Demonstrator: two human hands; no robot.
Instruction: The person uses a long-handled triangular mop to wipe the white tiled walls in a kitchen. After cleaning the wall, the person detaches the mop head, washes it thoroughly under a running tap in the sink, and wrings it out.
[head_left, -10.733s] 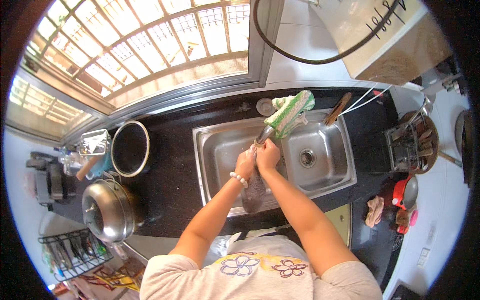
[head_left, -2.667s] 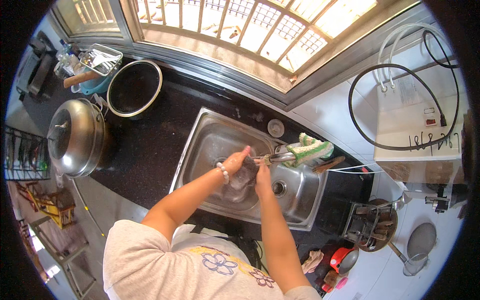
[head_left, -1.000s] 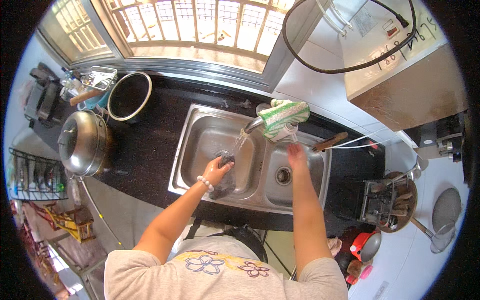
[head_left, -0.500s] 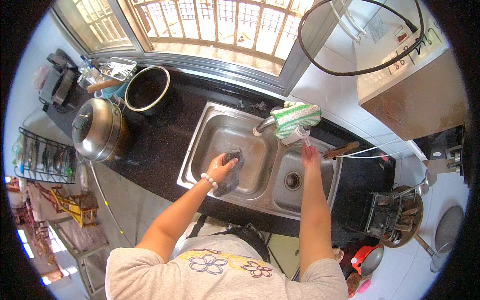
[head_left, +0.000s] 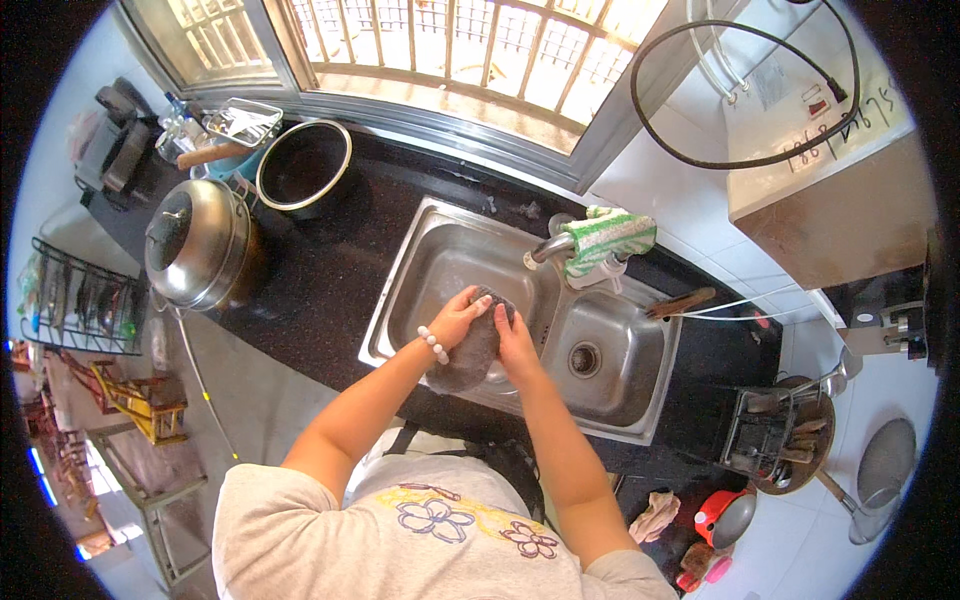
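A wet dark grey cloth hangs over the front of the left basin of a steel double sink. My left hand, with a white bead bracelet at the wrist, is closed on the cloth's upper left side. On its upper right side, my right hand grips the same cloth, thumb up. Behind the sink's divider stands the tap, with a green-and-white striped towel draped beside it. A white pump bottle is partly hidden under that towel.
Left of the sink stand a lidded steel pot and a dark round pot. A wooden-handled brush lies at the sink's right back corner. Further right are a utensil rack and a red-and-grey pan.
My right hand has left the pump bottle, moved left to the left basin and taken hold of the cloth. My left hand still holds the cloth.
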